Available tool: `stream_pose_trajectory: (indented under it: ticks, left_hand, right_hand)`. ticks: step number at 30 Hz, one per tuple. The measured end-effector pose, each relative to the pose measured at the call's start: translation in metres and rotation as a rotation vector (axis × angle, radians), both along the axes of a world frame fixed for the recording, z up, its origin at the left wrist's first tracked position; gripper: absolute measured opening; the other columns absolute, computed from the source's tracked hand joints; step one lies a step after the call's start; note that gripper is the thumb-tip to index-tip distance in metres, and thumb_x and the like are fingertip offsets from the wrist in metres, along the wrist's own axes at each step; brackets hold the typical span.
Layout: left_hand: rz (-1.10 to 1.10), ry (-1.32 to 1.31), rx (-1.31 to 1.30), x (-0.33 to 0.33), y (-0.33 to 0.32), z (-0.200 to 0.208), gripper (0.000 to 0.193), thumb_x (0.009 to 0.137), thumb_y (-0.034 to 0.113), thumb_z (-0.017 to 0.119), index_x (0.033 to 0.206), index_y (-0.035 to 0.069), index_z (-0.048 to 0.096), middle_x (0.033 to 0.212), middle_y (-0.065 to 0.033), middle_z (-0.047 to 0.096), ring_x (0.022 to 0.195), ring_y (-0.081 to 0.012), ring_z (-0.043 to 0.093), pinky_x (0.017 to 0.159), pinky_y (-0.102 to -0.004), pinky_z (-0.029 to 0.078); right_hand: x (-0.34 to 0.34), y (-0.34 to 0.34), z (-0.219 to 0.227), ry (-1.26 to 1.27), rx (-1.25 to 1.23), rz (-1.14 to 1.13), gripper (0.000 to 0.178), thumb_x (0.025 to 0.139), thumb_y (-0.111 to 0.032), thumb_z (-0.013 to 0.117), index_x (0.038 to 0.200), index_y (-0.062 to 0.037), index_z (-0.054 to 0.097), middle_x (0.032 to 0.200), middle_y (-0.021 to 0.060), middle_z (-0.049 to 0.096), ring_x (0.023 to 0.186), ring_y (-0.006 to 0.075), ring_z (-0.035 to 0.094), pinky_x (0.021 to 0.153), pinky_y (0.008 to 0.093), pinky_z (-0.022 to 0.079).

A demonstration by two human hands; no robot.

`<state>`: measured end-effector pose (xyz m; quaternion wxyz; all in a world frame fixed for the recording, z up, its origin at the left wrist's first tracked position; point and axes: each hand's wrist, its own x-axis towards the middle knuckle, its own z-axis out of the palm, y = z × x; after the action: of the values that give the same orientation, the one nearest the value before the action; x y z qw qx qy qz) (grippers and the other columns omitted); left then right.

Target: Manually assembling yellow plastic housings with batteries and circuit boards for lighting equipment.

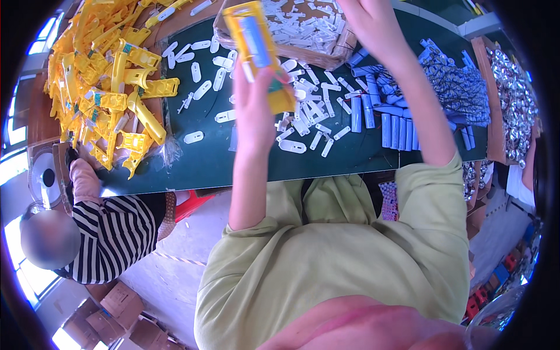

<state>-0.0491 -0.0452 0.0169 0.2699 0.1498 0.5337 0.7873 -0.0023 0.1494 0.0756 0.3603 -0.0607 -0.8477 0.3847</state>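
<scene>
Gripping a yellow plastic housing (237, 30) in my L hand (255, 96), fingers closed round its lower half, approx. mid-table and held up above the top; it's tilted, upper end leaning L, w/ a blue cylinder (255, 42) lying lengthwise in it and a bit of green nr the lower end. R hand (373, 26) is stretched fwd past the R side of a cardboard tray (344, 51) full of small white parts; its fingertips run off the top edge, so can't tell if they're wide, narrow or holding anything. Under & around my L hand, loose white pieces (291, 146) lie scattered on the dark green tabletop (204, 166), some singly out to the L, most bunched R of the housing. Beneath my R forearm: a big stack of blue cylinders (386, 131), several side by side nr the front edge, others heaped further back w/ dark wires tangled over. Far R, a cardboard box (494, 116) w/ lots of shiny silver parts. Far L, a high heap of yellow housings (116, 76) at the table's L end, a few w/ green bits showing. Co-worker in a B&W striped top (116, 236) is below that heap, one arm up at the table edge. Red stool (191, 204) nr them, partly hidden; brown cartons (122, 300) on the floor, lower L.
</scene>
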Motion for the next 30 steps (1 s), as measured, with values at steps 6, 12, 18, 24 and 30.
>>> stream_pose_trajectory:
  ticks: [6,12,18,24,30]
  left_hand:
    - [0.082,0.025,-0.015,-0.035,-0.025,-0.007,0.033,0.092,0.017,0.040,0.123,0.006,0.037,0.083,-0.0117,0.055,0.066,-0.0192,0.056,0.062,-0.0335,0.049]
    - [0.039,-0.016,-0.073,-0.034,-0.031,-0.018,0.041,0.092,0.018,0.041,0.130,0.006,0.033,0.083,-0.0119,0.054,0.067,-0.0185,0.057,0.060,-0.0324,0.050]
    - [-0.018,0.011,-0.107,-0.034,-0.029,-0.022,0.043,0.092,0.016,0.040,0.132,0.006,0.031,0.085,-0.0117,0.055,0.069,-0.0178,0.058,0.061,-0.0316,0.051]
    - [-0.019,0.071,-0.108,-0.033,-0.031,-0.020,0.043,0.092,0.014,0.040,0.133,0.005,0.031,0.088,-0.0115,0.056,0.071,-0.0166,0.059,0.063,-0.0309,0.051]
    - [-0.079,0.177,-0.007,-0.015,-0.041,-0.007,0.054,0.087,0.000,0.047,0.138,0.000,0.030,0.115,-0.0102,0.050,0.095,-0.0141,0.055,0.080,-0.0290,0.049]
  right_hand:
    - [-0.068,0.065,-0.053,-0.605,0.718,0.219,0.026,0.089,-0.024,0.054,0.102,-0.0019,0.060,0.084,0.0176,0.064,0.079,0.0287,0.063,0.072,0.0378,0.048]
    - [-0.099,0.034,-0.090,-0.571,0.733,0.100,0.021,0.083,-0.023,0.062,0.084,-0.0023,0.062,0.082,0.0132,0.064,0.076,0.0288,0.063,0.068,0.0385,0.050]
    - [-0.106,0.041,-0.099,-0.392,0.756,0.059,0.021,0.081,-0.024,0.064,0.084,-0.0032,0.061,0.081,0.0127,0.063,0.075,0.0272,0.062,0.069,0.0369,0.050]
    - [-0.082,0.022,-0.069,-0.407,0.077,0.196,0.013,0.089,-0.015,0.056,0.090,-0.0027,0.058,0.083,0.0080,0.061,0.070,0.0154,0.060,0.065,0.0282,0.049]
    - [-0.011,-0.029,0.009,-0.061,0.320,0.348,0.017,0.085,-0.016,0.064,0.095,-0.0030,0.061,0.079,0.0077,0.063,0.070,0.0237,0.062,0.061,0.0340,0.049]
